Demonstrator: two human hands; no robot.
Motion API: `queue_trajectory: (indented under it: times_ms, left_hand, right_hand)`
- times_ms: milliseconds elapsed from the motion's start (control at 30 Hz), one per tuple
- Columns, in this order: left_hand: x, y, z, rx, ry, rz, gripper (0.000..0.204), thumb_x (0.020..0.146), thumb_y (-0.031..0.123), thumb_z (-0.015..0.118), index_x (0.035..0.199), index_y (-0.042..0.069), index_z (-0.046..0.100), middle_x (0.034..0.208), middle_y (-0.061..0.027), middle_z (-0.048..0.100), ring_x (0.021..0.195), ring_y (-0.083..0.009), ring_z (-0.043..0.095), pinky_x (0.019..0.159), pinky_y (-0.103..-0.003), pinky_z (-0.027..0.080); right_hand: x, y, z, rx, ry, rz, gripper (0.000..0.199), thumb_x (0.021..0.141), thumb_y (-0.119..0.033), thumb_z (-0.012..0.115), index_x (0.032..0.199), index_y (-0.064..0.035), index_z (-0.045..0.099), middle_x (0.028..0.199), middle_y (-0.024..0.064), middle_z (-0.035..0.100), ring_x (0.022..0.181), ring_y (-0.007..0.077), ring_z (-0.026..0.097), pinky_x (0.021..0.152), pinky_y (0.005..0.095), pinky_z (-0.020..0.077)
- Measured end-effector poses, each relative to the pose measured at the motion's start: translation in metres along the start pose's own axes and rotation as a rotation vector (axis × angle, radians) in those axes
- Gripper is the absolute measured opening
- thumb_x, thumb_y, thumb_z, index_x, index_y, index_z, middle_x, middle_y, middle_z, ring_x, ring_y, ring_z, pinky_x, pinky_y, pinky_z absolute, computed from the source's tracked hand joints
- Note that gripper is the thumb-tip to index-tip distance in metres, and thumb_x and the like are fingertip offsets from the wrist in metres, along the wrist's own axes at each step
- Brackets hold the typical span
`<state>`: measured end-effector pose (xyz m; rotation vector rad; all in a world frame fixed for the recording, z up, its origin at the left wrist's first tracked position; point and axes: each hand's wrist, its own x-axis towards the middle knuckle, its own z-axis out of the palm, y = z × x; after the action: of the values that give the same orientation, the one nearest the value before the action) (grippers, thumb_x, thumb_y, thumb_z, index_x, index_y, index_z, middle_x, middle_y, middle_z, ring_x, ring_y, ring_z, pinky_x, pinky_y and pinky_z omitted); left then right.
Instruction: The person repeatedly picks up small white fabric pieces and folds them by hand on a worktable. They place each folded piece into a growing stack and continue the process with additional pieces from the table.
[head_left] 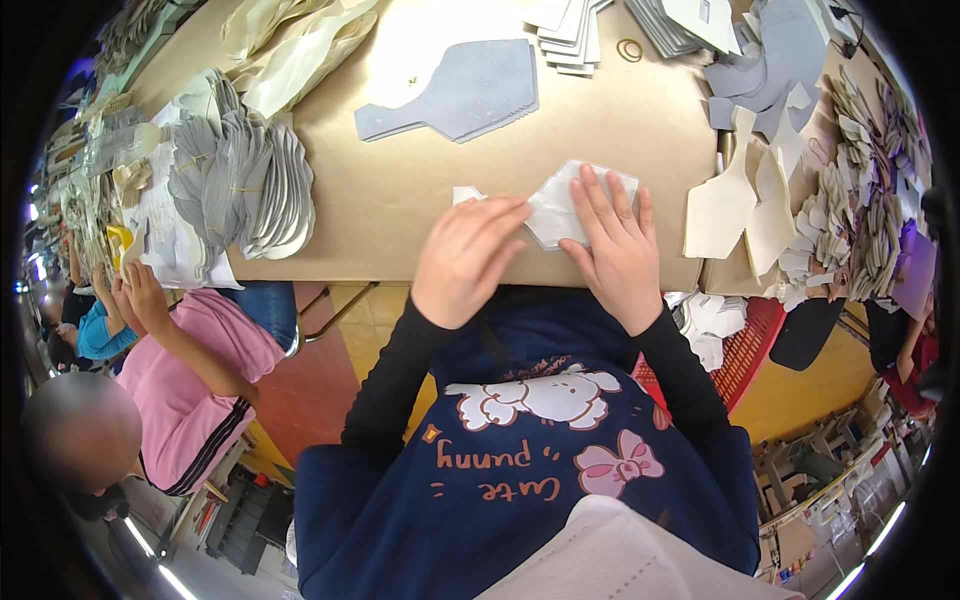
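A pale, whitish cut piece [552, 207] with a wide angular body and a narrow tail lies flat on the table in front of me. My right hand [618, 245] rests on its wide end, fingers spread. Across the narrow part lies my left hand [468, 258], its fingers stretched out and the tips touching the piece. The left hand hides much of the tail; only its tip shows beyond the knuckles. Farther off sits a stack of grey pieces [485, 85] of a similar shape.
Bundled grey pieces [235, 180] stand at the left. Cream pieces [722, 205] lie at the right, beside heaps of small bundles [850, 220]. White pieces [570, 40] and a rubber band [629, 50] are at the far side. A co-worker in pink [195, 370] sits to my left. A red basket [745, 350] stands below the table edge.
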<state>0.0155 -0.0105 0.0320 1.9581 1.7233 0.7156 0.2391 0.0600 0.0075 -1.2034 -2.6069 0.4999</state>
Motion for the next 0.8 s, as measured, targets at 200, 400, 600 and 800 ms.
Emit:
queue_trajectory:
  times_ms: [200, 400, 600, 800]
  left_hand:
    - [-0.009, 0.006, 0.026, 0.208, -0.224, 0.031, 0.061, 0.094, 0.035, 0.065, 0.150, 0.017, 0.048, 0.159, 0.0006, 0.041, 0.146, -0.0221, 0.039, 0.117, -0.047, 0.033]
    - [-0.015, -0.001, 0.026, 0.338, -0.235, 0.190, 0.061, 0.094, 0.040, 0.063, 0.150, 0.020, 0.048, 0.158, 0.0015, 0.043, 0.145, -0.0197, 0.039, 0.116, -0.046, 0.034]
    - [-0.021, 0.000, 0.033, 0.349, -0.225, 0.272, 0.062, 0.090, 0.042, 0.068, 0.145, 0.017, 0.054, 0.155, 0.0013, 0.047, 0.143, -0.0205, 0.043, 0.114, -0.042, 0.037]
    - [-0.040, 0.014, 0.052, 0.230, -0.146, 0.144, 0.065, 0.083, 0.040, 0.076, 0.142, 0.016, 0.059, 0.149, 0.0011, 0.054, 0.140, -0.0220, 0.048, 0.111, -0.038, 0.040]
  right_hand:
    - [0.006, 0.012, -0.016, 0.041, -0.064, -0.005, 0.062, 0.096, -0.036, 0.061, 0.153, -0.0166, 0.045, 0.161, 0.0013, 0.040, 0.149, 0.0239, 0.035, 0.123, 0.0497, 0.0178]
    - [0.036, 0.012, -0.009, 0.053, 0.029, -0.013, 0.059, 0.101, -0.031, 0.054, 0.157, -0.0182, 0.039, 0.164, 0.0002, 0.033, 0.152, 0.0247, 0.028, 0.124, 0.0507, 0.0123]
    - [0.065, 0.000, 0.017, -0.079, 0.016, -0.155, 0.060, 0.101, -0.042, 0.053, 0.157, -0.0283, 0.038, 0.165, -0.0053, 0.031, 0.153, 0.0209, 0.025, 0.126, 0.0493, 0.0070]
    - [0.080, 0.010, 0.022, -0.112, 0.080, -0.021, 0.059, 0.099, -0.058, 0.048, 0.154, -0.0389, 0.042, 0.167, -0.0049, 0.027, 0.154, 0.0241, 0.021, 0.124, 0.0551, 0.0021]
